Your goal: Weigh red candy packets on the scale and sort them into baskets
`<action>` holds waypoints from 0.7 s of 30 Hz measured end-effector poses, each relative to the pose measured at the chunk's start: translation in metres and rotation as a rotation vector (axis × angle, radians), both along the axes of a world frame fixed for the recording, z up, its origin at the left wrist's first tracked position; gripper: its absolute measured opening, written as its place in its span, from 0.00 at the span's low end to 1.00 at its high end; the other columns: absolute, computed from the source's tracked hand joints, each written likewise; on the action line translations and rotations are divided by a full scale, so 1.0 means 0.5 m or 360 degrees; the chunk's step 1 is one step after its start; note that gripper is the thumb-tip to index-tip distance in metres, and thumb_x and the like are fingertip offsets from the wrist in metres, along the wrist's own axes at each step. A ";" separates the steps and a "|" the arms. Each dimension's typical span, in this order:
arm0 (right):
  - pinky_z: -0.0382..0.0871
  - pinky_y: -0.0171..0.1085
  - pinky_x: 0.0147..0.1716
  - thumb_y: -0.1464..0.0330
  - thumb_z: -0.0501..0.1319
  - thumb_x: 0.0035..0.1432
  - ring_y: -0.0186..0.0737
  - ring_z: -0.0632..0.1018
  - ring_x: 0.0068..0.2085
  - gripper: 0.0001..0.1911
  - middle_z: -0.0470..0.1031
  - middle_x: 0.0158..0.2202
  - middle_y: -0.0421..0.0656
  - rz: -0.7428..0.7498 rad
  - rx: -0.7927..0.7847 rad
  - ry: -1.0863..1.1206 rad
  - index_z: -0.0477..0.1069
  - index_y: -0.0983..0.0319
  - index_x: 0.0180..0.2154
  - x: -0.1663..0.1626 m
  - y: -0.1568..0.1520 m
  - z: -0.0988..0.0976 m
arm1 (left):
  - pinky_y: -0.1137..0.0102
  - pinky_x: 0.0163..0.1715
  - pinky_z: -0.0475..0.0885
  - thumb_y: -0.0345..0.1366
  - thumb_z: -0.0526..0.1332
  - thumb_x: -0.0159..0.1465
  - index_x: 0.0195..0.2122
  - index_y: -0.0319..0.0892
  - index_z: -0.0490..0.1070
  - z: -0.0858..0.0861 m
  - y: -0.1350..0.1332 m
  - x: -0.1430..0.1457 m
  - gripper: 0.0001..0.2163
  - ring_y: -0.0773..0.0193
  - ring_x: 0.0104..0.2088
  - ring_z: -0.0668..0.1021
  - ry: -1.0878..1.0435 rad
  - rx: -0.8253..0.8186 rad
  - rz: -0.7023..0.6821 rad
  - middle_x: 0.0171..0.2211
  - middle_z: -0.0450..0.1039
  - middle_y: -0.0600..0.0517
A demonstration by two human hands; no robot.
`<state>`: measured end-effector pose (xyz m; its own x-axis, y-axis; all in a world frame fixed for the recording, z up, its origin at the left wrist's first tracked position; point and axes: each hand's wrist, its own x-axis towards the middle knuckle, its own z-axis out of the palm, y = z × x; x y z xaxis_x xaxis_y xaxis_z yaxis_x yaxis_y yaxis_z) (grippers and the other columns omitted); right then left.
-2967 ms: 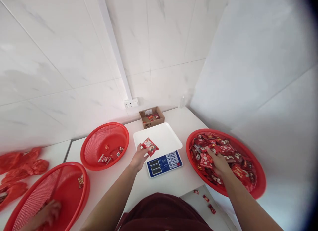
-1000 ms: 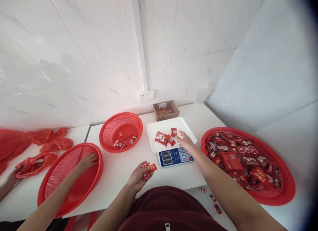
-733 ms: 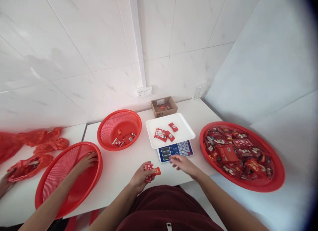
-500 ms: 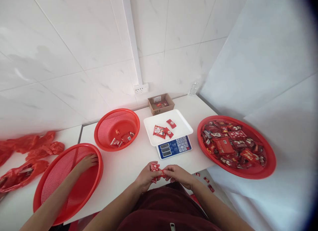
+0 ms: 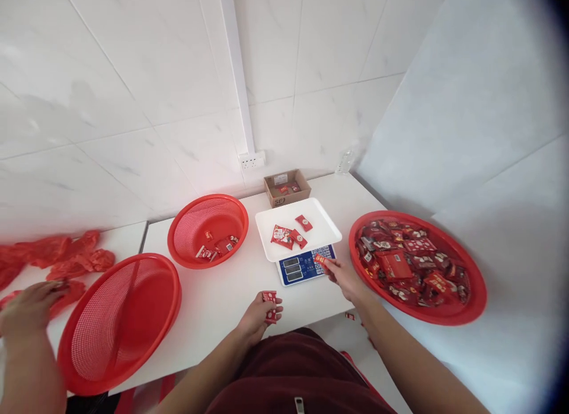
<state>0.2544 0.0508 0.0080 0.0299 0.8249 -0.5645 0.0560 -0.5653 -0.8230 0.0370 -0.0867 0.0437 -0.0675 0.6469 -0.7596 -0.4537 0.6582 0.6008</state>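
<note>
My left hand is closed around a red packet with white dots, low over the table's front edge. Between the fingertips of my right hand is a small red packet with yellow lettering, above the keypad of the digital scale. On the scale's white tray lie a larger printed red packet and two small red packets, one near the middle and one farther back. To my right stands a red basket full of mixed red-wrapped packets.
A red mesh basket holds a few packets; a larger one sits nearer. A co-worker's hand reaches over red plastic bags at left. A cardboard box and clear bottle stand by the wall. Packets lie on the floor.
My hands have parted: the right moved forward and right to the scale with a small packet, while the left keeps the dotted one. The co-worker's hand left the near basket for the bags.
</note>
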 end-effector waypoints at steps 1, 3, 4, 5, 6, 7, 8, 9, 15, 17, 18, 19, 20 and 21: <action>0.66 0.32 0.26 0.63 0.65 0.45 0.34 0.73 0.28 0.08 0.74 0.26 0.41 -0.0037 0.0009 0.0054 0.70 0.61 0.27 -0.001 0.023 0.003 | 0.70 0.36 0.70 0.25 0.59 0.55 0.39 0.40 0.64 0.001 -0.003 -0.002 0.11 0.67 0.33 0.76 -0.0019 0.0014 0.0037 0.40 0.70 0.47; 0.68 0.32 0.26 0.64 0.64 0.46 0.35 0.75 0.30 0.08 0.75 0.30 0.42 -0.0057 0.0047 0.0190 0.70 0.60 0.30 -0.010 0.062 0.014 | 0.69 0.37 0.70 0.26 0.59 0.55 0.39 0.40 0.64 0.002 -0.008 -0.004 0.10 0.67 0.34 0.77 -0.0049 0.0035 0.0089 0.40 0.70 0.47; 0.69 0.33 0.27 0.64 0.64 0.47 0.36 0.76 0.31 0.09 0.75 0.33 0.42 -0.0043 0.0073 0.0245 0.70 0.60 0.33 -0.017 0.077 0.022 | 0.70 0.37 0.70 0.27 0.60 0.55 0.38 0.40 0.64 0.003 -0.009 -0.004 0.10 0.67 0.33 0.77 -0.0051 0.0041 0.0103 0.40 0.70 0.47; 0.70 0.33 0.29 0.64 0.63 0.47 0.37 0.77 0.33 0.12 0.76 0.36 0.43 -0.0014 0.0100 0.0275 0.70 0.59 0.36 -0.024 0.088 0.029 | 0.70 0.37 0.70 0.28 0.62 0.55 0.38 0.41 0.64 0.003 -0.010 -0.003 0.11 0.67 0.33 0.76 -0.0048 0.0050 0.0111 0.39 0.70 0.48; 0.71 0.34 0.30 0.64 0.63 0.48 0.38 0.77 0.35 0.16 0.75 0.40 0.43 0.0031 0.0132 0.0274 0.69 0.59 0.41 -0.031 0.095 0.036 | 0.70 0.37 0.70 0.30 0.63 0.54 0.38 0.41 0.65 0.004 -0.009 -0.001 0.11 0.68 0.33 0.76 -0.0043 0.0064 0.0112 0.38 0.70 0.49; 0.71 0.35 0.32 0.64 0.63 0.48 0.39 0.77 0.37 0.19 0.74 0.43 0.44 0.0088 0.0163 0.0237 0.68 0.58 0.44 -0.036 0.096 0.041 | 0.70 0.37 0.70 0.32 0.64 0.53 0.39 0.41 0.65 0.005 -0.008 0.002 0.12 0.69 0.32 0.76 -0.0037 0.0081 0.0103 0.37 0.69 0.50; 0.71 0.35 0.33 0.63 0.62 0.49 0.39 0.77 0.38 0.21 0.74 0.45 0.44 0.0156 0.0186 0.0175 0.66 0.58 0.47 -0.039 0.092 0.045 | 0.71 0.37 0.70 0.34 0.65 0.53 0.39 0.41 0.65 0.006 -0.006 0.006 0.14 0.70 0.32 0.75 -0.0033 0.0102 0.0080 0.36 0.69 0.51; 0.71 0.36 0.34 0.63 0.62 0.49 0.39 0.77 0.38 0.22 0.73 0.46 0.45 0.0243 0.0195 0.0105 0.66 0.58 0.48 -0.040 0.083 0.047 | 0.71 0.36 0.70 0.36 0.66 0.52 0.39 0.42 0.66 0.008 -0.004 0.010 0.15 0.70 0.31 0.74 -0.0031 0.0123 0.0040 0.35 0.69 0.52; 0.69 0.38 0.36 0.57 0.60 0.51 0.40 0.76 0.38 0.20 0.76 0.41 0.47 0.1139 0.0077 0.0147 0.69 0.62 0.43 -0.025 -0.039 0.057 | 0.71 0.29 0.67 0.45 0.68 0.46 0.36 0.42 0.63 0.014 0.019 0.055 0.22 0.70 0.26 0.73 0.0121 0.0237 -0.0409 0.31 0.70 0.55; 0.68 0.37 0.34 0.54 0.58 0.53 0.38 0.76 0.36 0.20 0.76 0.37 0.46 0.1397 0.0060 0.0232 0.70 0.63 0.40 -0.018 -0.076 0.060 | 0.72 0.27 0.65 0.44 0.68 0.45 0.34 0.43 0.60 0.016 0.028 0.073 0.21 0.69 0.25 0.73 0.0241 0.0256 -0.0536 0.28 0.70 0.57; 0.67 0.37 0.33 0.53 0.57 0.53 0.37 0.75 0.34 0.20 0.76 0.35 0.45 0.1484 0.0068 0.0247 0.70 0.63 0.38 -0.014 -0.088 0.061 | 0.73 0.26 0.64 0.44 0.68 0.46 0.33 0.43 0.58 0.016 0.033 0.082 0.21 0.70 0.25 0.73 0.0280 0.0261 -0.0598 0.26 0.70 0.58; 0.66 0.36 0.32 0.52 0.56 0.54 0.37 0.74 0.33 0.21 0.76 0.33 0.44 0.1545 0.0092 0.0243 0.70 0.63 0.36 -0.009 -0.097 0.060 | 0.74 0.25 0.62 0.43 0.68 0.46 0.32 0.43 0.58 0.016 0.037 0.092 0.20 0.70 0.24 0.72 0.0299 0.0270 -0.0655 0.25 0.69 0.59; 0.66 0.36 0.32 0.51 0.55 0.54 0.36 0.74 0.32 0.21 0.75 0.32 0.44 0.1578 0.0127 0.0218 0.69 0.64 0.33 -0.004 -0.102 0.058 | 0.74 0.25 0.61 0.42 0.67 0.46 0.32 0.43 0.57 0.016 0.041 0.102 0.20 0.71 0.23 0.71 0.0302 0.0279 -0.0707 0.23 0.69 0.60; 0.65 0.35 0.32 0.51 0.55 0.54 0.36 0.73 0.31 0.21 0.75 0.30 0.43 0.1585 0.0165 0.0178 0.69 0.63 0.31 0.002 -0.104 0.055 | 0.74 0.24 0.60 0.41 0.67 0.46 0.31 0.43 0.58 0.015 0.043 0.111 0.19 0.72 0.22 0.70 0.0302 0.0286 -0.0751 0.22 0.68 0.60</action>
<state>0.2553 -0.0013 0.0355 -0.7485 0.4904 -0.4463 0.3837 -0.2285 -0.8947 0.0925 -0.0652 0.0512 0.1365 0.7587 -0.6369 -0.0063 0.6436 0.7653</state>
